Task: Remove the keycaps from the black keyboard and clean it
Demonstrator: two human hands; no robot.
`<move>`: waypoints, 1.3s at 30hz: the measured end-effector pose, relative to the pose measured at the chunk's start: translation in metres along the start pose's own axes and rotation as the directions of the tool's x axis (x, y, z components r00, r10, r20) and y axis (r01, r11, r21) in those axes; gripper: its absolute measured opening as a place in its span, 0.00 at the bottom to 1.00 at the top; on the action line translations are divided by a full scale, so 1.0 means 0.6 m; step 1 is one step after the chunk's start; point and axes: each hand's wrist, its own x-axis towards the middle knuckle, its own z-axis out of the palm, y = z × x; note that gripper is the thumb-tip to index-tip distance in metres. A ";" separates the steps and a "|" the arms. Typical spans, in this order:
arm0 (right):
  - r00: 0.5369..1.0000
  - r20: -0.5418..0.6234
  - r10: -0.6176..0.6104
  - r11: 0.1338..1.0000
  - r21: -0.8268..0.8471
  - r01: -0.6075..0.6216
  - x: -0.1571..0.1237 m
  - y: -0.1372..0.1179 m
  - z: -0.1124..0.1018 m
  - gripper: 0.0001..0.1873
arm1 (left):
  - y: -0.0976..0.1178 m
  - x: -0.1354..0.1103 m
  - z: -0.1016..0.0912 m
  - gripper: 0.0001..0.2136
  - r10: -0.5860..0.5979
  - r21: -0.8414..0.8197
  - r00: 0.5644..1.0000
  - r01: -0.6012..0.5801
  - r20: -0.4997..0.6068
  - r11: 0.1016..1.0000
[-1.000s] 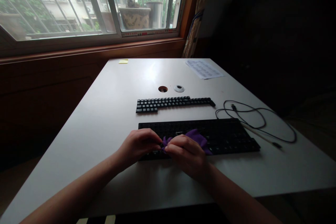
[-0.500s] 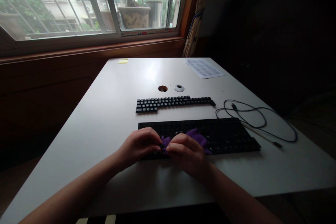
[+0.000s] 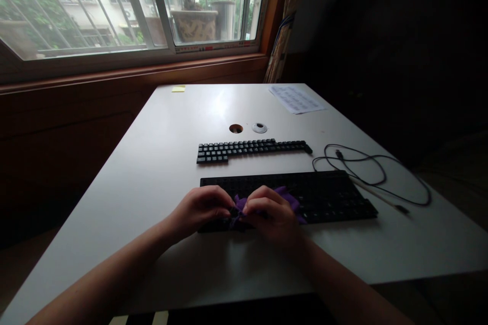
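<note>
Above the near edge of a black keyboard (image 3: 328, 198), both of my hands meet fingertip to fingertip. My left hand (image 3: 200, 208) is closed in a pinch on a small dark piece that looks like a keycap, mostly hidden by the fingers. A purple cloth (image 3: 287, 198) is gripped by my right hand (image 3: 272, 213), its bunched front end pressed against the piece. The rest of the cloth spreads behind that hand over the keyboard, whose key area is partly hidden. Beyond it, loose black keycaps (image 3: 244, 148) stand in rows on the white table (image 3: 152, 162).
Right of the keyboard lies a looped black cable (image 3: 385, 177) beside a thin stick-like tool (image 3: 400, 209) with a dark end. Farther back are a round grommet (image 3: 260, 127), a cable hole (image 3: 236, 129), printed sheets (image 3: 297, 99) and a yellow sticky note (image 3: 178, 89).
My fingers have shifted slightly on the cloth, and more purple fabric now hangs below the fingertips. The right hand's fingers have risen a little. Keyboard and keycap rows stay put.
</note>
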 end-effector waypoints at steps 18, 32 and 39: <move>0.995 0.077 -0.060 0.982 -0.175 0.073 -0.005 0.005 0.002 0.18 | 0.009 -0.002 0.001 0.08 0.006 0.177 0.999 0.000 -0.036 0.984; 0.973 0.153 -0.173 0.912 -0.348 0.217 -0.020 0.006 -0.002 0.21 | 0.012 -0.006 0.005 0.08 0.028 0.198 0.999 -0.024 -0.016 0.980; 0.967 0.141 -0.212 0.898 -0.363 0.249 -0.022 0.001 -0.005 0.20 | 0.010 -0.009 0.007 0.08 0.023 0.111 0.999 -0.019 -0.037 0.994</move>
